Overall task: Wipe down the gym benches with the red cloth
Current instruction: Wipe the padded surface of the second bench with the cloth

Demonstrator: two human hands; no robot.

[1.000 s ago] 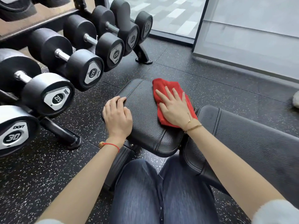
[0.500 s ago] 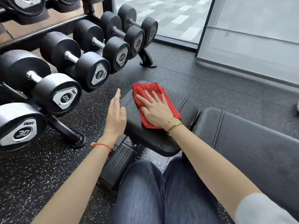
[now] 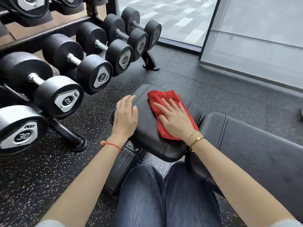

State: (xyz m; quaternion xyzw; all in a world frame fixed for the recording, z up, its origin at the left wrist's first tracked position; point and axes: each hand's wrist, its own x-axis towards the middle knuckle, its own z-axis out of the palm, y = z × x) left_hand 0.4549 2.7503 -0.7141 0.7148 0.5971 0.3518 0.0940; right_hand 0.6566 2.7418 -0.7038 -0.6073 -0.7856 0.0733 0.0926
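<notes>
Fingers [image 3: 165,104] of your right hand [image 3: 176,122] lie straight and spread, pressing the cloth [image 3: 164,97] flat on the seat pad [image 3: 144,112] at centre frame. Your left hand [image 3: 125,117] rests open on the pad's left edge, fingers together. The cloth looks soft, light and limp (likely to bunch under a sliding palm), so keep the flat-palm hold, or pinch a corner to lift it. No containers show; only the dumbbells [image 3: 68,89] racked at upper left.
</notes>
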